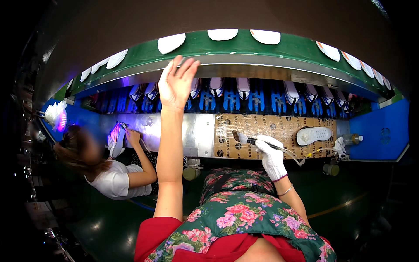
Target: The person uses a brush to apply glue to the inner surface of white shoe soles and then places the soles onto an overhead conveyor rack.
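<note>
Your left hand is raised with its fingers spread wide and nothing in them, reaching far toward the row of shoes that stand on blue holders under the green conveyor belt. The shoes lie directly beyond your fingertips, so this hand is by far the nearer one to them; the closest pair sits just to either side of your palm, and each shoe runs with its long axis near-to-far, toe end pointing back at you.

Your right hand wears a white glove and is closed around the handle of a brush, whose bristles point left over the cardboard sheet on the metal bench. The brush lies roughly left-to-right (handle toward your glove). To the right on the same cardboard rests a white sole, long axis also left-to-right, well apart from the brush tip. A small bottle stands near the bench's right end.

White soles ride along the green belt above. At your left, another person's hand works on a shoe at the bench.
</note>
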Tool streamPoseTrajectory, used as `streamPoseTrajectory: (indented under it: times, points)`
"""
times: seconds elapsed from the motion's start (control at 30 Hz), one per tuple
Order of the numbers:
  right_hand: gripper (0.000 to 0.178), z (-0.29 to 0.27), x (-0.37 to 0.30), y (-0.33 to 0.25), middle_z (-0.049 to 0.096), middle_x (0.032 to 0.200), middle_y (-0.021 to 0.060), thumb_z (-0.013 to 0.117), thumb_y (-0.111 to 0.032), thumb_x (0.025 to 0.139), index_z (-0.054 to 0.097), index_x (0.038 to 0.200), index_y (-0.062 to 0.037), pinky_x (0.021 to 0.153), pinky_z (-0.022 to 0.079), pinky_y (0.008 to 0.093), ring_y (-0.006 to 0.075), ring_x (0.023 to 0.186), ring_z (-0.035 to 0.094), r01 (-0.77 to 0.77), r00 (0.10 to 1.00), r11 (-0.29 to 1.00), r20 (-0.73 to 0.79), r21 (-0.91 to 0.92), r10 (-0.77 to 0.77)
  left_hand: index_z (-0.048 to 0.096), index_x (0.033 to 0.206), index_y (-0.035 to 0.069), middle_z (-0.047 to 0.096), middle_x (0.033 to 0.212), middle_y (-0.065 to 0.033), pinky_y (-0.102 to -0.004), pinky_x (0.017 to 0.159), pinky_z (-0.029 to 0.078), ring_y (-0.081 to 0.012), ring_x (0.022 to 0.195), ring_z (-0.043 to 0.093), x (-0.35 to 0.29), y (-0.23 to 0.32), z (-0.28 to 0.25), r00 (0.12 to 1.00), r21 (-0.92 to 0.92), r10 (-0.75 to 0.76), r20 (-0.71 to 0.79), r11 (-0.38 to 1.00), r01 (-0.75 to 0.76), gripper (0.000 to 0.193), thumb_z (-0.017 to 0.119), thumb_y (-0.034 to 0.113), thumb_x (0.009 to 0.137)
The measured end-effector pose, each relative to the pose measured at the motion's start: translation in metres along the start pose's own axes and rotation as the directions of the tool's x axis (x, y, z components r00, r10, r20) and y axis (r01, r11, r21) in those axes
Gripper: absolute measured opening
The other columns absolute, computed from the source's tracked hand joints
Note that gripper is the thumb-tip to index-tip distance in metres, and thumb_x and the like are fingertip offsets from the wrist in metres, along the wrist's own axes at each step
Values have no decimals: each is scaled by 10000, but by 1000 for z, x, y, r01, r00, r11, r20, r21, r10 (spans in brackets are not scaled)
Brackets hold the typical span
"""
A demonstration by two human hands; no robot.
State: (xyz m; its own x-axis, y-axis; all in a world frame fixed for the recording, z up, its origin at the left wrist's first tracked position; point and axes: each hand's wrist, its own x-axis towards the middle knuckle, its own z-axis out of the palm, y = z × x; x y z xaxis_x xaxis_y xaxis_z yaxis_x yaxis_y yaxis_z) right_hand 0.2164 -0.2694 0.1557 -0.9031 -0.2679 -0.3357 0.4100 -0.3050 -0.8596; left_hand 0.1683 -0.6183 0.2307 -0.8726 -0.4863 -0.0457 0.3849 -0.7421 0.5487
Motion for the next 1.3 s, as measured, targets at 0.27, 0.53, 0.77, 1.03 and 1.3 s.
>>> streamPoseTrajectory:
  times: [0.27,0.53,0.77,1.03,1.3]
  points:
    - [219,-5,-3,9,722,867,128,732,9,818,709,1030,58,638,532,262,178,704,679,-23,999,999,-32,-34,22,367,1409,-28,612,1223,-287,-469,999,459,-431,1141,588,85,40,-10,852,976,476,217,-77,-205,1030,870,417,629]
    - [226,1,-1,19,719,851,128,726,11,825,703,1043,62,618,529,257,170,675,666,-47,998,998,-54,-51,44,504,1322,-44,650,1204,-230,-401,989,480,-346,1125,635,123,47,-10,936,963,241,258,14,-269,785,833,329,716]
    - [233,-17,1,23,712,869,108,715,-8,832,691,1058,41,625,514,250,162,699,661,-77,991,992,-119,-104,65,615,1265,79,618,1239,-217,-505,1022,394,-346,1176,563,153,155,-110,611,861,741,280,-475,181,633,756,450,771]
    - [240,-22,11,32,712,880,109,725,2,836,691,1069,45,607,517,246,159,699,663,-95,988,991,-132,-95,82,651,847,57,580,866,-128,-415,751,519,-273,872,612,94,180,-167,563,936,787,254,-346,61,301,840,269,748]
    - [241,-2,22,4,706,982,155,690,28,841,670,1080,50,618,526,243,170,712,660,-45,998,999,-40,-1,45,489,1107,48,577,1066,-120,-355,832,552,-220,992,608,-49,145,-164,333,633,917,-220,394,-666,207,554,45,911]
